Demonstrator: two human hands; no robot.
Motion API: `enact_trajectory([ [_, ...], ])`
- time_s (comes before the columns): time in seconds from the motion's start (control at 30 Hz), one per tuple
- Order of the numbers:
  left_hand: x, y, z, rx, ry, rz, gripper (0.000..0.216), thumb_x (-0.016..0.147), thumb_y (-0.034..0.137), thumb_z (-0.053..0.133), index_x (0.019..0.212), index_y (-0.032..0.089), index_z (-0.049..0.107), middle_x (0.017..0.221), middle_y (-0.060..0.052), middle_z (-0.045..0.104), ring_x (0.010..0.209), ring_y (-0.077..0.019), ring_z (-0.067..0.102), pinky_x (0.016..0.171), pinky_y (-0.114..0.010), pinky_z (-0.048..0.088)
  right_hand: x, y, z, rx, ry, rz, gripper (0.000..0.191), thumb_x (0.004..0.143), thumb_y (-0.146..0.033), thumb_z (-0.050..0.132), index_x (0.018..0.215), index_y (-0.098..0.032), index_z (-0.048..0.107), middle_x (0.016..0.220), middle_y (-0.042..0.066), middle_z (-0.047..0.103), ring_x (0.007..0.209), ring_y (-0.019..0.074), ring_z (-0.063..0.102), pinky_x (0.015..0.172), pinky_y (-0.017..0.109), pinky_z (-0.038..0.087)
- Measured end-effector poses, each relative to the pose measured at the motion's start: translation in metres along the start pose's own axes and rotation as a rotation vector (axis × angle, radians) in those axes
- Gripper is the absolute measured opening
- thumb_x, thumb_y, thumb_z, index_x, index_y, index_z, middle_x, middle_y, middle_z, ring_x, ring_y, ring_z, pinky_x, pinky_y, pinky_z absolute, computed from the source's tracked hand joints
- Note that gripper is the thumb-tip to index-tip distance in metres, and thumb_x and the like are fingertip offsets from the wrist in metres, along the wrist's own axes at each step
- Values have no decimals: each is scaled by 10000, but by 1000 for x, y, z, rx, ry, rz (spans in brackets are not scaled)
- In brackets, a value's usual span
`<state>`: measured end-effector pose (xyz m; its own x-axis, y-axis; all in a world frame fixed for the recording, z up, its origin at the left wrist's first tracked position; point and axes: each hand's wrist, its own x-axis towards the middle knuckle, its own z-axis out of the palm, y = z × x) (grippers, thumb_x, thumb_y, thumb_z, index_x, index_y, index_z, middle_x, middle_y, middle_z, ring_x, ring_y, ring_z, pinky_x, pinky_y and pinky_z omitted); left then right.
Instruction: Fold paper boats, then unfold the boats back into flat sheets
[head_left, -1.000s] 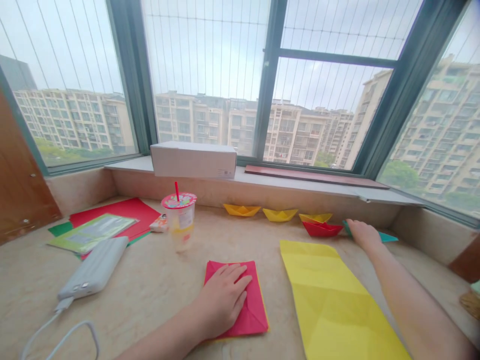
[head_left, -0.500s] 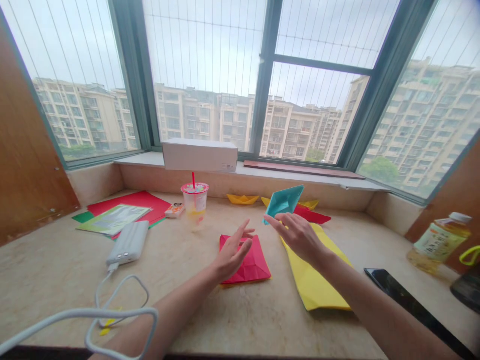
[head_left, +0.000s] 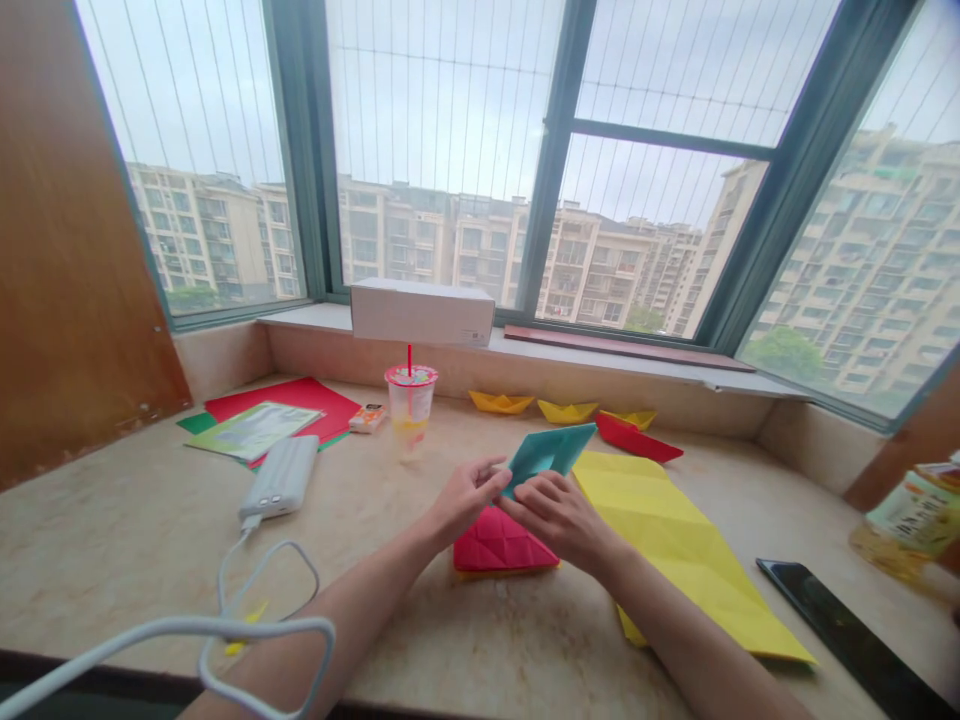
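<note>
My left hand [head_left: 466, 494] and my right hand [head_left: 556, 514] both pinch a teal folded paper piece [head_left: 550, 451], held in the air over the middle of the stone counter. Directly under my hands lies a folded red paper [head_left: 496, 544]. A large creased yellow sheet [head_left: 673, 536] lies flat to the right of it. Along the back ledge stand small folded paper boats: two yellow ones [head_left: 501, 402], a third yellow one [head_left: 628, 417] and a red one [head_left: 638, 439].
A plastic cup with a red straw [head_left: 409, 403] stands at the back. At the left lie a white power bank [head_left: 280, 477] with its looping cable [head_left: 240, 595] and a stack of coloured paper [head_left: 270, 421]. At the right lie a dark phone [head_left: 847, 636] and a bottle [head_left: 909, 524]. A white box [head_left: 422, 311] sits on the sill.
My right hand lifted the teal paper piece from the back ledge and brought it to the middle. My left hand left the red folded paper and took hold of the teal piece too.
</note>
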<state>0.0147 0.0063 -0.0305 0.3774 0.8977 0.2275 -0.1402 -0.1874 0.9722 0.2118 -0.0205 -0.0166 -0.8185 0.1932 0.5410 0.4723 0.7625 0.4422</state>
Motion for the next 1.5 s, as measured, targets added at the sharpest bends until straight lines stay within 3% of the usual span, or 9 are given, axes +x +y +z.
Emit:
enact_trajectory([
  [0.13, -3, 5, 6, 30, -38, 59, 418, 870, 518, 601, 1015, 149, 733, 918, -65, 719, 869, -206, 626, 763, -287, 488, -4, -3, -4, 37, 41, 48, 399, 976, -117, 476, 1350, -229, 557, 951, 51, 668, 932, 196, 582, 913, 374, 436],
  [0.33, -4, 3, 14, -116, 38, 12, 435, 865, 533, 603, 974, 120, 690, 751, -25, 652, 665, -135, 577, 655, -255, 486, -4, -3, -11, 52, 149, 190, 350, 974, -107, 477, 1233, -284, 634, 975, 25, 706, 958, 174, 603, 1067, 409, 343],
  [0.47, -1, -7, 15, -228, 95, -43, 492, 828, 531, 642, 1141, 153, 610, 868, -47, 687, 735, -168, 639, 676, -291, 531, -6, -1, -7, 107, 193, 278, 324, 961, -107, 507, 1158, -307, 667, 956, 15, 712, 952, 172, 605, 1062, 432, 318],
  [0.63, 1, -7, 11, -248, 173, -4, 589, 853, 500, 618, 1343, 224, 442, 1010, -56, 695, 830, -187, 687, 760, -349, 569, -12, 2, 5, 292, 205, 440, 256, 932, -158, 568, 1120, -282, 690, 986, 47, 693, 940, 202, 590, 936, 408, 410],
  [0.8, 0, 0, 6, -202, 148, -14, 705, 875, 446, 616, 1474, 239, 308, 864, -34, 708, 751, -201, 713, 802, -429, 575, -23, 8, 16, 376, 194, 629, 179, 929, -226, 577, 1078, -220, 676, 1047, 84, 696, 969, 239, 608, 872, 404, 452],
  [0.87, -1, 0, 7, -178, 119, -22, 703, 876, 455, 615, 1481, 250, 320, 898, -44, 713, 781, -212, 717, 810, -438, 575, -24, 9, 15, 386, 186, 621, 165, 932, -225, 573, 1063, -224, 674, 1057, 81, 703, 977, 239, 618, 874, 405, 457],
  [1.03, 0, -3, 5, -23, 122, -26, 558, 861, 500, 613, 1323, 192, 552, 1042, -95, 692, 897, -229, 683, 757, -372, 582, -22, 9, 9, 322, 98, 455, 232, 954, -153, 518, 1083, -248, 686, 1122, 75, 707, 1073, 233, 613, 973, 456, 424],
  [1.23, 1, -3, -3, 219, 161, 58, 609, 756, 442, 746, 1284, 177, 597, 1148, -115, 687, 957, -252, 665, 805, -348, 545, -19, 9, 6, 215, 47, 317, 300, 940, -80, 510, 1063, -266, 709, 1119, 64, 712, 1154, 214, 595, 1052, 478, 390],
  [1.5, 3, 0, -2, 94, 260, 66, 446, 876, 500, 574, 1100, 133, 694, 954, -86, 728, 867, -228, 659, 757, -316, 519, -20, 16, -5, 204, 18, 348, 376, 879, -20, 519, 1087, -267, 712, 1197, 64, 677, 1222, 229, 540, 1101, 487, 345],
])
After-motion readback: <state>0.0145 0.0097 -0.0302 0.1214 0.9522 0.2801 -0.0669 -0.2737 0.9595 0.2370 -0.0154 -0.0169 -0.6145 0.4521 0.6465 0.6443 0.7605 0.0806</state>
